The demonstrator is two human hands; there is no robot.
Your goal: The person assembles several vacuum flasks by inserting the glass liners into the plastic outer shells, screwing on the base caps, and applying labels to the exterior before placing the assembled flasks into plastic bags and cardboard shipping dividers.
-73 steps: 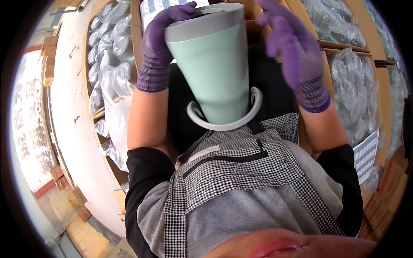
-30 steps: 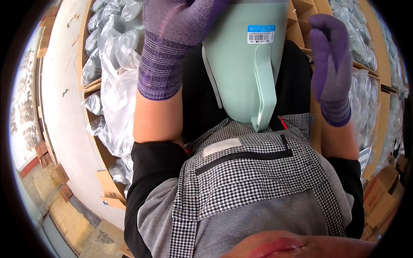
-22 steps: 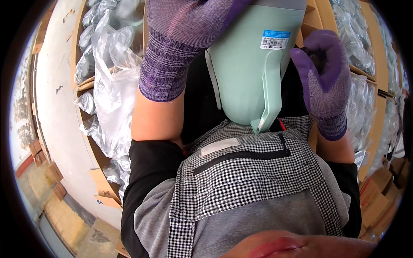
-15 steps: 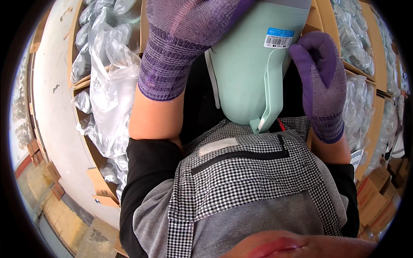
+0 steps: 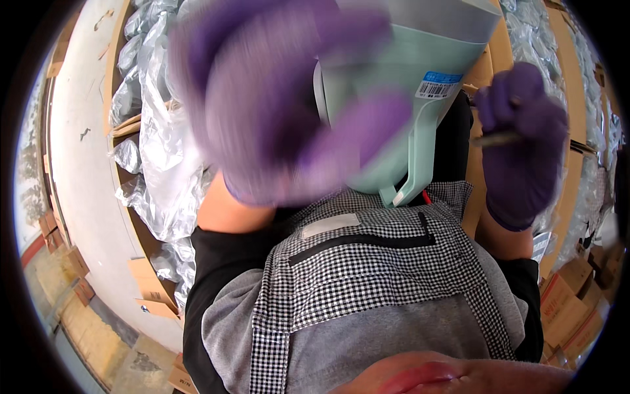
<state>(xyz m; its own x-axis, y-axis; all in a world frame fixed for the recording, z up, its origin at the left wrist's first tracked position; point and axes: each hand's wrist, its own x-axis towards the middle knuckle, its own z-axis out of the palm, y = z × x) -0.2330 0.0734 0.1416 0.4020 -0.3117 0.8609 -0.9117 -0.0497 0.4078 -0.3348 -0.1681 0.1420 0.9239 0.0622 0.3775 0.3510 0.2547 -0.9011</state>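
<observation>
A mint-green jug [image 5: 387, 154] with a grey upper end rests against my lap and apron. Its pale handle [image 5: 420, 148] faces me, and a blue and white barcode label [image 5: 438, 85] is stuck beside it. My left hand [image 5: 256, 105], in a purple glove and blurred by motion, hovers in front of the jug's left side. Thumb and fingers are spread apart with nothing visible between them. To the right of the jug, my gloved right hand [image 5: 522, 141] is closed with its fingers curled. A thin brownish stick-like piece [image 5: 497, 138] pokes out of it; its kind is unclear.
On the left stands a cardboard box [image 5: 147, 272] of items in clear plastic bags [image 5: 157, 125]. Along the right, more open cartons [image 5: 564, 59] hold bagged things. Closed brown cartons [image 5: 567, 302] are stacked at the lower right. A pale floor [image 5: 85, 164] lies left.
My left hand has turned and come back toward me, off the jug's upper end. My right hand has moved right, away from the jug, and curled; a thin piece now shows in it. The jug tilts slightly rightward.
</observation>
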